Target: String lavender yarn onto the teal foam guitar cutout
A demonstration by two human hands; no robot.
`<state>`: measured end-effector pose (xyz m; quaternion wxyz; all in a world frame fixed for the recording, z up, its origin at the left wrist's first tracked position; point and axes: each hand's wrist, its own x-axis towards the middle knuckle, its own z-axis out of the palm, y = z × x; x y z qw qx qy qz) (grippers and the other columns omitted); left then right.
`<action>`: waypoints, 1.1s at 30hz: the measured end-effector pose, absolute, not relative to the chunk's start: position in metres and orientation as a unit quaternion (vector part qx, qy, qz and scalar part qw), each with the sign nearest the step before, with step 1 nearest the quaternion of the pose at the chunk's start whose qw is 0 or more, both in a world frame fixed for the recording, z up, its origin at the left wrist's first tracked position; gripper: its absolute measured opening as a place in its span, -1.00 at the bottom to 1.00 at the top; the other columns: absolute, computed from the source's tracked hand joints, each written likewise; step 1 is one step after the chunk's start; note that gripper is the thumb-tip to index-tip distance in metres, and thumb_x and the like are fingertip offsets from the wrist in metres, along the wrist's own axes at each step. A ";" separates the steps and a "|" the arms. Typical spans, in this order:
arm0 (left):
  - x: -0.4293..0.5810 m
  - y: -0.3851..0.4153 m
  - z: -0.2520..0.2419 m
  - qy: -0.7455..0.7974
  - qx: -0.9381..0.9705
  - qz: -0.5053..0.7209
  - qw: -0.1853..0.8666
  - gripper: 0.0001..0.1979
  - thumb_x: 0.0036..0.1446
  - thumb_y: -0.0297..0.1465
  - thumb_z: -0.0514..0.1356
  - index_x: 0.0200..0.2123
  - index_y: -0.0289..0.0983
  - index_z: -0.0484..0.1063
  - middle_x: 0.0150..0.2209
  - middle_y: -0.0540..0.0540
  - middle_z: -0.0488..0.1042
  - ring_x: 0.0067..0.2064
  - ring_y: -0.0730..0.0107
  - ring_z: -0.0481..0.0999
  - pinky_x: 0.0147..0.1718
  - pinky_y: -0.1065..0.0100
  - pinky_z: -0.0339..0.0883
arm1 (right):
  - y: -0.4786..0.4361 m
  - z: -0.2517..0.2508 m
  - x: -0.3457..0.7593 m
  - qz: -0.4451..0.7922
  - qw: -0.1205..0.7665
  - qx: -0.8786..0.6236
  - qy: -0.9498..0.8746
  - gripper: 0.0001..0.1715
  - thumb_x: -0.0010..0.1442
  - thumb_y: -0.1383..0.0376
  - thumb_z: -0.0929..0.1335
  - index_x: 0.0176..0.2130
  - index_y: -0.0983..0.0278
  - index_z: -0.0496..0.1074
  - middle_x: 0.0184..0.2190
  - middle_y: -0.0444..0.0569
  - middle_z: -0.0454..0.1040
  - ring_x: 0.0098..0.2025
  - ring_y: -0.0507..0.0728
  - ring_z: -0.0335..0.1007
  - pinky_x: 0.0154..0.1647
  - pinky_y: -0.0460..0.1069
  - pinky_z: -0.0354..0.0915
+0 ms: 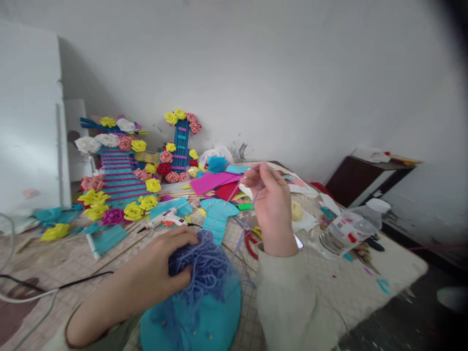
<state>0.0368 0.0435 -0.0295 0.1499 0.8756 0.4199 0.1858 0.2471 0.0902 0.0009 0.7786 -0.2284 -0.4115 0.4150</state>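
Observation:
My left hand (161,265) presses on a tangled clump of purple-blue yarn (204,265), fingers curled into it. The yarn lies on a round turquoise felt piece (215,319) close to me. My right hand (270,207) is raised above the table, its fingers pinched on a single strand of the yarn (241,234) that runs down to the clump. A turquoise cut-out shape (217,217) lies just beyond the yarn.
A white glue gun (164,219) lies left of centre. Paper-flower towers (120,170) stand at the back left, coloured felt sheets (212,183) behind. Red-handled pliers (250,243) and a lying plastic bottle (347,229) sit to the right. Cables (44,290) cross the left table edge.

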 end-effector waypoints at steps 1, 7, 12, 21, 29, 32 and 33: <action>0.034 0.045 -0.030 0.420 0.875 0.191 0.146 -0.65 -0.12 -0.48 0.10 -0.18 -0.16 0.34 -0.08 -0.07 0.46 -0.03 0.16 0.42 -0.03 0.12 0.28 | 0.090 0.002 0.252 0.408 0.789 -0.221 -0.403 -0.84 0.12 0.30 0.32 -0.46 0.27 0.46 -0.57 -0.17 0.48 -0.51 -0.05 0.41 -0.38 -0.13 0.36; 0.026 0.043 -0.014 0.448 0.842 0.257 0.156 -0.75 -0.02 -0.38 0.08 -0.20 -0.13 0.36 -0.21 -0.02 0.54 -0.18 0.18 0.51 -0.28 0.22 0.43 | 0.099 -0.004 0.268 0.344 0.753 -0.311 -0.468 -0.81 0.11 0.22 0.33 -0.44 0.28 0.44 -0.56 -0.15 0.47 -0.55 -0.02 0.39 -0.43 -0.09 0.33; 0.025 0.038 0.000 0.438 0.823 0.307 0.193 -0.83 0.00 -0.34 0.10 -0.30 -0.19 0.40 -0.28 -0.04 0.56 -0.23 0.22 0.53 -0.30 0.29 0.43 | 0.099 -0.013 0.252 0.223 0.595 -0.429 -0.642 -0.69 0.11 0.16 0.33 -0.15 0.24 0.42 -0.20 0.00 0.49 -0.16 0.11 0.40 -0.12 0.04 0.28; 0.006 0.036 -0.011 0.386 0.829 0.362 0.182 -0.84 0.00 -0.41 0.15 -0.28 -0.11 0.38 -0.23 -0.02 0.50 -0.18 0.28 0.48 -0.19 0.33 0.36 | 0.050 0.009 0.219 0.170 0.399 -0.224 -0.872 -0.67 0.20 0.36 0.28 -0.03 0.12 0.34 -0.06 -0.10 0.43 0.04 0.08 0.26 0.13 0.10 0.07; 0.006 0.033 0.002 0.358 0.854 0.314 0.207 -0.82 0.04 -0.44 0.12 -0.27 -0.07 0.34 -0.25 0.05 0.48 -0.20 0.34 0.48 -0.27 0.41 0.36 | 0.050 0.008 0.216 0.246 0.421 -0.263 -0.832 -0.87 0.17 0.27 0.30 -0.36 0.24 0.43 -0.36 -0.10 0.47 -0.28 0.04 0.36 -0.18 -0.02 0.27; 0.006 0.031 0.004 0.362 0.859 0.294 0.212 -0.81 0.06 -0.46 0.08 -0.24 -0.09 0.33 -0.24 0.04 0.49 -0.20 0.32 0.48 -0.26 0.39 0.37 | 0.047 0.006 0.217 0.304 0.425 -0.290 -0.802 -0.80 0.21 0.20 0.25 -0.37 0.25 0.36 -0.39 -0.12 0.40 -0.32 0.02 0.32 -0.26 -0.05 0.25; 0.005 0.031 0.004 0.361 0.860 0.289 0.214 -0.79 0.05 -0.47 0.07 -0.23 -0.09 0.32 -0.24 0.03 0.49 -0.19 0.31 0.48 -0.26 0.39 0.38 | 0.047 0.005 0.217 0.325 0.426 -0.297 -0.790 -0.77 0.22 0.18 0.23 -0.38 0.25 0.34 -0.42 -0.13 0.38 -0.34 0.02 0.31 -0.29 -0.07 0.24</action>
